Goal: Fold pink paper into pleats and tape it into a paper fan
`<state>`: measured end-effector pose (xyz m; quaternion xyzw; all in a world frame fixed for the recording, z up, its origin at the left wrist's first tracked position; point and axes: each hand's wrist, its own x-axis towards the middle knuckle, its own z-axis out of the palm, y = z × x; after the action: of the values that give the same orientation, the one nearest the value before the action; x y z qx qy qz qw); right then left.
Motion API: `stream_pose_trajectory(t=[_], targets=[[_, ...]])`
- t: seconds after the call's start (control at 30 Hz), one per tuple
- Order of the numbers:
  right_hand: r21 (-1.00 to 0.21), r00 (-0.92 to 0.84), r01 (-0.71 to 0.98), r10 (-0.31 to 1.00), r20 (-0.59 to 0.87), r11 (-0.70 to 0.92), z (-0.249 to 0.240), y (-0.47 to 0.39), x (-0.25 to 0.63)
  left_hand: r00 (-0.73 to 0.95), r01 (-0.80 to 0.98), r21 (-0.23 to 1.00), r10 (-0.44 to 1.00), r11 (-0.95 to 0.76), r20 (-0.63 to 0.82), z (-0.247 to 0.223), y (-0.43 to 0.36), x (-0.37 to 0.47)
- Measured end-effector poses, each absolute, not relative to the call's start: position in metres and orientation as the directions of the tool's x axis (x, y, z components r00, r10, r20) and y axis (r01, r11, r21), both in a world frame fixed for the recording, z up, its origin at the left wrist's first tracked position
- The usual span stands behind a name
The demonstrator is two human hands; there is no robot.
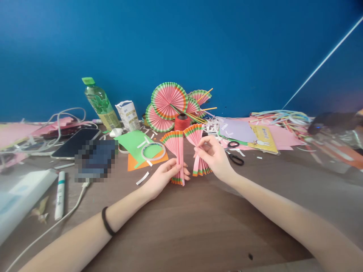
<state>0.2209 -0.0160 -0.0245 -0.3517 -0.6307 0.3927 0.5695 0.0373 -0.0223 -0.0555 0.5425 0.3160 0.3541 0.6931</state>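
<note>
Two pleated paper fans, pink with orange and green edges, are held side by side above the table. My left hand pinches the left paper fan at its narrow middle, its pleats spreading above and below the fingers. In my right hand the right paper fan is gripped at its middle between thumb and fingers, flaring out at both ends. A small gap shows between the two fans. Just behind them stands a spool of red thread. Finished round paper fans lean against the blue wall.
A roll of clear tape lies on green paper. Black-handled scissors and a yellow packet are to the right. On the left are a bottle, a carton, phones, a marker and a white cable.
</note>
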Motion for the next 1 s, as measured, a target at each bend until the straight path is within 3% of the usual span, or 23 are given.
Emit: stream_pose_trajectory(t=[1.0], targets=[[-0.929, -0.219, 0.032, 0.91, 0.353, 0.368, -0.0279, -0.016, 0.2233, 0.566, -0.092, 0.984, 0.821, 0.151, -0.073, -0.0498, -0.0251, 0.0388]])
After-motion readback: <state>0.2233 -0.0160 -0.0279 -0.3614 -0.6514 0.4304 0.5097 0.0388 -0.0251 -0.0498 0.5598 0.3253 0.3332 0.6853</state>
